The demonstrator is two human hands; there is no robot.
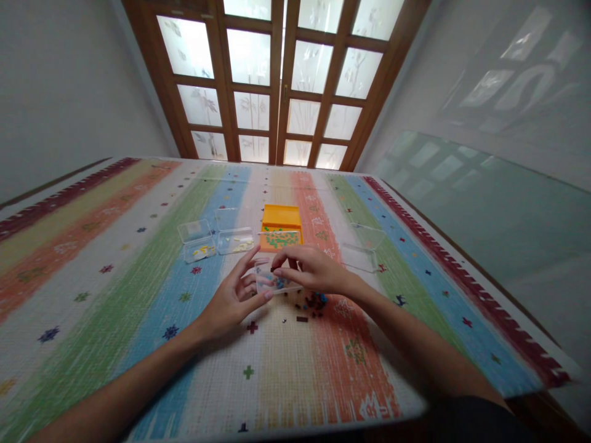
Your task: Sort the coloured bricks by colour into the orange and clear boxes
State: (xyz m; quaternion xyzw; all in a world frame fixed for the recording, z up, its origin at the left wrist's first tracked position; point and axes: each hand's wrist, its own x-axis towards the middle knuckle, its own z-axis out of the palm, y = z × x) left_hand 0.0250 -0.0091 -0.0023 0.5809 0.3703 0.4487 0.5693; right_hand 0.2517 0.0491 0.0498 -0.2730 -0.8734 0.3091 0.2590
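My left hand [231, 298] grips the left side of a small clear plastic box [292, 288], its thumb along the near edge and its fingers at the far side. Blue pieces [279, 282] lie inside the box. Over the box, my right hand [316, 269] is closed in a pinch on a small dark brown piece [273, 269]. Just to the right of the box, a loose pile of small brown and blue pieces [316, 301] sits on the cloth. Nearer to me are a flat dark brown strip [301, 319] and a tiny shiny piece [284, 320].
Behind my hands stands an open yellow box [281, 215] with green pieces [282, 238]. To the left are two open clear boxes, one with yellow pieces [203, 251], one with pale pieces [242, 244]. Another open clear box [360, 257] is at right on the striped tablecloth [175, 344].
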